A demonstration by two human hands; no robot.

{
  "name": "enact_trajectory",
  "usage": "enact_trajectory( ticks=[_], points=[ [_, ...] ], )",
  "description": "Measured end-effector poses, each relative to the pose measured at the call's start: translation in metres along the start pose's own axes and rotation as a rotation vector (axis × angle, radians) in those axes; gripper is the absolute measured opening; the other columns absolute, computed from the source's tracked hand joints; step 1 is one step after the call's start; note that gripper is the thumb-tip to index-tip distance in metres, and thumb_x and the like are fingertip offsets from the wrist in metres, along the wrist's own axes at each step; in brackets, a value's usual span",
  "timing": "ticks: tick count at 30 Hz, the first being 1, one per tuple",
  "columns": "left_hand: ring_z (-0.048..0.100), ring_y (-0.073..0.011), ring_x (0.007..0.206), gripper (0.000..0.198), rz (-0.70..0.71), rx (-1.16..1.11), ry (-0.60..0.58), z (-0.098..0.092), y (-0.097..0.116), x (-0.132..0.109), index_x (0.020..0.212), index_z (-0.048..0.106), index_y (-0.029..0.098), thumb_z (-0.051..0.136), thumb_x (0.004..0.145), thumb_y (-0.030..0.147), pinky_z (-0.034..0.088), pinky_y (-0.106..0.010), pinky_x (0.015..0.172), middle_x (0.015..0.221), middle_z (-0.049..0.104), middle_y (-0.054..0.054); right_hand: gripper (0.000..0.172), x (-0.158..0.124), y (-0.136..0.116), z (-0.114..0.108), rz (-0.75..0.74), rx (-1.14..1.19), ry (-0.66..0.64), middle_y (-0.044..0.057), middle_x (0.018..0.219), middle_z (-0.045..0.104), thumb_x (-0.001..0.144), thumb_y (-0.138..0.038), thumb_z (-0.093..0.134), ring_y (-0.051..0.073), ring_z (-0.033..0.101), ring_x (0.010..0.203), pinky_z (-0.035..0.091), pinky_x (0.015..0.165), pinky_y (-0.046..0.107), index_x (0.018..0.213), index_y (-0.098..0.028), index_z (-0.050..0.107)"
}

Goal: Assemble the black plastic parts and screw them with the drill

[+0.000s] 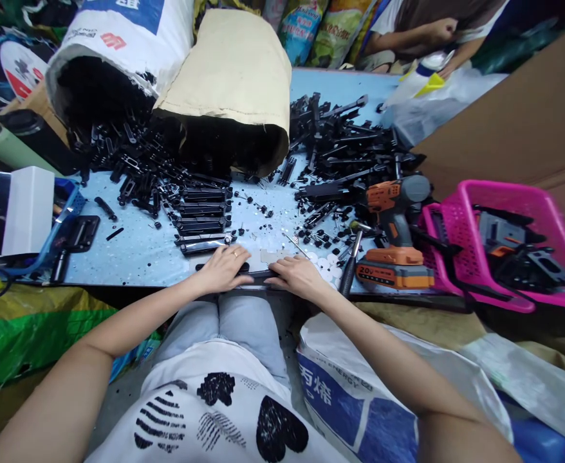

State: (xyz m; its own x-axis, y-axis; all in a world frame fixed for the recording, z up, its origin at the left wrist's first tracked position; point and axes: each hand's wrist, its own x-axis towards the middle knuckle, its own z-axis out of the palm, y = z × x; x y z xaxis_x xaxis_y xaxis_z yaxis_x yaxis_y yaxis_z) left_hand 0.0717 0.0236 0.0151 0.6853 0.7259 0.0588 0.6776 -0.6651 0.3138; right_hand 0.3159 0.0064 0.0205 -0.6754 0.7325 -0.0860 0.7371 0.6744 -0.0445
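While the L hand [225, 266] and R hand [298, 274], fingers half-curled, pinched a black part [261, 275] at the near edge of the table [135, 258], the step was prob. aligning or pressing it, the next move seemingly needing steady pressure w/ both.

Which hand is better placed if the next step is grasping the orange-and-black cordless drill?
Probably the right hand: it lies nearer the drill, while the left hand is farther across. Both touch a slim black part.
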Motion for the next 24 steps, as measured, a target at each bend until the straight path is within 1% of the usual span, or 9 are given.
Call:
enact_trajectory(
  ticks=[2,4,7,9,11,13,17,21,24],
  points=[
    [0.048,-0.0267,0.114,0.030,-0.046,0.073,0.008,-0.004,-0.005,0.030,0.117,0.054,0.015,0.043,0.091,0.025,0.033,-0.043,0.094,0.117,0.058,-0.016,0.043,0.013,0.018,0.002,0.077,0.071,0.027,0.008,0.095,0.067,0.092,-0.053,0.039,0.021,0.058,0.089,0.033,0.076,0.030,0.102,-0.018,0.063],
    [0.051,-0.0280,0.108,0.025,-0.158,0.115,-0.039,-0.006,-0.011,0.063,0.100,0.063,0.012,0.041,0.087,0.009,0.031,-0.047,0.093,0.103,0.064,-0.017,0.042,0.039,0.037,0.001,0.224,0.104,0.097,0.010,0.104,0.065,0.094,-0.048,0.038,0.023,0.057,0.097,0.035,0.079,0.031,0.114,-0.017,0.059],
    [0.056,-0.0285,0.099,0.021,-0.261,0.110,-0.077,-0.009,-0.018,0.101,0.079,0.066,0.008,0.047,0.080,0.001,0.033,-0.046,0.092,0.090,0.066,-0.018,0.042,0.096,0.061,0.000,0.470,0.085,0.188,0.015,0.111,0.062,0.094,-0.039,0.039,0.027,0.054,0.103,0.038,0.081,0.034,0.126,-0.014,0.050],
    [0.059,-0.0271,0.096,0.018,-0.272,0.105,-0.057,-0.015,-0.020,0.104,0.080,0.067,0.008,0.050,0.081,0.004,0.037,-0.042,0.089,0.092,0.066,-0.018,0.039,0.129,0.071,0.002,0.517,0.089,0.176,0.017,0.111,0.062,0.092,-0.032,0.043,0.029,0.053,0.104,0.038,0.084,0.037,0.124,-0.012,0.052],
    [0.060,-0.0250,0.096,0.016,-0.288,0.043,0.012,-0.024,-0.023,0.087,0.088,0.068,0.010,0.052,0.083,0.013,0.041,-0.037,0.085,0.097,0.067,-0.016,0.032,0.147,0.076,0.004,0.488,0.118,0.140,0.017,0.110,0.062,0.091,-0.024,0.044,0.027,0.055,0.102,0.038,0.086,0.038,0.117,-0.012,0.057],
    [0.062,-0.0219,0.090,0.018,-0.362,-0.203,0.167,-0.033,-0.030,0.053,0.093,0.068,0.013,0.057,0.083,0.024,0.044,-0.033,0.080,0.094,0.068,-0.011,0.029,0.144,0.074,0.004,0.436,0.193,0.186,0.015,0.111,0.060,0.091,-0.021,0.041,0.024,0.056,0.098,0.040,0.086,0.035,0.111,-0.012,0.061],
    [0.060,-0.0143,0.062,0.031,-0.666,-0.965,0.484,-0.037,-0.052,-0.024,0.086,0.068,0.013,0.068,0.071,0.040,0.047,-0.027,0.063,0.073,0.067,-0.005,0.027,0.096,0.046,-0.004,0.295,0.491,0.379,0.011,0.101,0.061,0.090,-0.030,0.046,0.019,0.060,0.087,0.045,0.080,0.031,0.102,-0.015,0.065],
    [0.054,-0.0081,0.052,0.044,-0.814,-1.282,0.593,-0.027,-0.060,-0.065,0.082,0.068,0.012,0.079,0.055,0.044,0.043,-0.021,0.054,0.066,0.063,-0.001,0.026,0.053,0.003,-0.012,0.211,0.798,0.234,0.003,0.075,0.063,0.087,-0.040,0.052,0.014,0.059,0.062,0.046,0.064,0.026,0.089,-0.017,0.064],
    [0.054,-0.0068,0.052,0.045,-0.856,-1.406,0.583,-0.022,-0.049,-0.075,0.084,0.068,0.012,0.081,0.054,0.043,0.042,-0.020,0.053,0.067,0.064,-0.001,0.024,0.046,-0.018,-0.012,0.170,0.747,0.216,0.004,0.074,0.063,0.089,-0.037,0.051,0.013,0.059,0.066,0.045,0.064,0.025,0.084,-0.017,0.064]
  ],
)
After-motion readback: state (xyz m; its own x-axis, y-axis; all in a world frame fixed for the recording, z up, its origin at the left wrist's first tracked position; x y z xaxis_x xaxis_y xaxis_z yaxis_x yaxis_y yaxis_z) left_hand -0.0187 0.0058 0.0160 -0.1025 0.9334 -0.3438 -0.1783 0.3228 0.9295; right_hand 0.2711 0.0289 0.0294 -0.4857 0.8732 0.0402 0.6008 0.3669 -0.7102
